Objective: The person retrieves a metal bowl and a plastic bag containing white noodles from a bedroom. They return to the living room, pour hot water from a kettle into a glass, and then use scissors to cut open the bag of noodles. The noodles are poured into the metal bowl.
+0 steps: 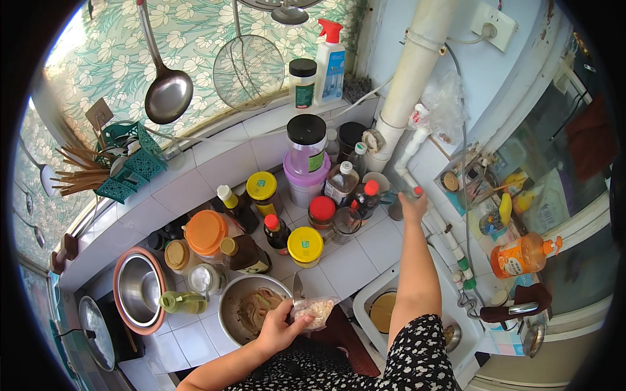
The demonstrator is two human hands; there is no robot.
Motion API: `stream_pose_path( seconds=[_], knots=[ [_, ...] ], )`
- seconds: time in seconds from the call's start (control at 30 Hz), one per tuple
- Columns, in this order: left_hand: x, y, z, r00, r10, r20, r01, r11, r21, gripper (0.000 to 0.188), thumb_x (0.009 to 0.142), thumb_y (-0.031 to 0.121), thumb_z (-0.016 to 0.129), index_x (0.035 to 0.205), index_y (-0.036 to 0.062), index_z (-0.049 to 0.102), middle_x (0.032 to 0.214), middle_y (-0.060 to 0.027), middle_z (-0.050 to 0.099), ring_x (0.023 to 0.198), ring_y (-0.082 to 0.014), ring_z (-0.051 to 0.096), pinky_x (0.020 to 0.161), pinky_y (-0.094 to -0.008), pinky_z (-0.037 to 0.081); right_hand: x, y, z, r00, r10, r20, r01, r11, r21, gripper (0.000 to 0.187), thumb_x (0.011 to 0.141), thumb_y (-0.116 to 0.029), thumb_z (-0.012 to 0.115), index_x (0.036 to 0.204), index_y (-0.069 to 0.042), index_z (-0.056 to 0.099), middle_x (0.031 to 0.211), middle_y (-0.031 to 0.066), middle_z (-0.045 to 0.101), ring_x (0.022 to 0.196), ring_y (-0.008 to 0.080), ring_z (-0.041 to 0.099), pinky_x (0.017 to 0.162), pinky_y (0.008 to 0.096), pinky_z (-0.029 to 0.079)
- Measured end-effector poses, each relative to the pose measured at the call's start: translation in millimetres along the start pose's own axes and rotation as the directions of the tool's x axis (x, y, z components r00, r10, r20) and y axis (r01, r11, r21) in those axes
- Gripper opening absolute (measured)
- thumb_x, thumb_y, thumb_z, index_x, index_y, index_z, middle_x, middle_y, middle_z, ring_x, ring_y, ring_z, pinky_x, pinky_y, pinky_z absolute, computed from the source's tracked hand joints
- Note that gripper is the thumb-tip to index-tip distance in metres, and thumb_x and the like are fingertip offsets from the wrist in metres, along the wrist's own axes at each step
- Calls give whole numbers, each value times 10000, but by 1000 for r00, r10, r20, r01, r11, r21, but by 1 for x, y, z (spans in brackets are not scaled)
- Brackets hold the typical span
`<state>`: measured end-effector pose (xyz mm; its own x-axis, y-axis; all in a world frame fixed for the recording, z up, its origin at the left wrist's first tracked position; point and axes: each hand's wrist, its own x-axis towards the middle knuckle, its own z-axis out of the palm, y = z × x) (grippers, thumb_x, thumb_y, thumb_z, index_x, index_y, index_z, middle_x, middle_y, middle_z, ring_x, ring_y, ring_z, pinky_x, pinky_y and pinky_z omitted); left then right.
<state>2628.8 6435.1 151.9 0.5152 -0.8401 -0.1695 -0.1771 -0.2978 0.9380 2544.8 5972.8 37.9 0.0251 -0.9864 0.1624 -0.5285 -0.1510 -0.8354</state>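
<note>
My left hand [282, 329] is closed around a small clear plastic bag [314, 313] with pale, crumbly bits inside. A metal blade [298, 287] stands up just behind the bag; its lower part is hidden. Close to this hand is a steel bowl [229, 306] holding brownish, wet-looking food. My right arm stretches away over the sink, and my right hand [413, 207] is closed at the back of the counter by the white pipe. A small red spot shows at its fingertips, and a clear, greyish container [395, 210] is beside it. What the fingers grip is unclear.
Yellow-lidded jars [305, 245], sauce bottles [277, 233] and a glass tumbler [346, 225] crowd the tiled counter. The white sink [366, 293] lies under my right arm. Steel basins [139, 285] and a lidded pot [98, 329] stand left. An orange bottle [521, 255] is right.
</note>
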Motion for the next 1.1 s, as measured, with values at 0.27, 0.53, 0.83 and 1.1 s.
stream_pose_path(
  seconds=[0.27, 0.53, 0.83, 1.1],
  knots=[
    [21, 11, 13, 999, 27, 41, -19, 986, -166, 309, 870, 245, 677, 1009, -8, 569, 839, -43, 636, 773, -88, 567, 709, -261, 480, -35, -3, -8, 973, -206, -105, 172, 949, -265, 743, 612, -156, 811, 1215, -18, 399, 1242, 168, 411, 1177, 400, 371, 1011, 467, 345],
    [29, 5, 70, 992, 123, -19, -124, 964, -236, 311, 880, 213, 667, 1072, -11, 568, 898, -63, 639, 812, -98, 568, 733, -263, 482, -151, -13, -146, 954, -293, 58, 296, 954, -39, 683, 617, -123, 795, 1177, -54, 411, 1208, 162, 406, 1134, 367, 401, 941, 445, 404],
    [-78, 47, 257, 840, 363, 404, -352, 930, -104, 341, 868, 206, 675, 1106, 1, 541, 856, -113, 673, 743, -153, 640, 678, -280, 505, -393, 60, -469, 992, 26, 126, -22, 999, -32, 700, 628, -177, 804, 1226, -65, 458, 1172, 129, 562, 1085, 313, 555, 915, 399, 458],
    [-295, 83, 530, 448, 196, 872, -106, 980, -165, 400, 884, 278, 652, 1177, 30, 542, 920, -64, 655, 752, -127, 614, 671, -282, 510, -560, 139, -750, 943, 196, -269, -248, 953, -175, 683, 595, -125, 797, 1188, -40, 469, 1130, 157, 561, 1057, 339, 552, 881, 417, 474]
  ],
)
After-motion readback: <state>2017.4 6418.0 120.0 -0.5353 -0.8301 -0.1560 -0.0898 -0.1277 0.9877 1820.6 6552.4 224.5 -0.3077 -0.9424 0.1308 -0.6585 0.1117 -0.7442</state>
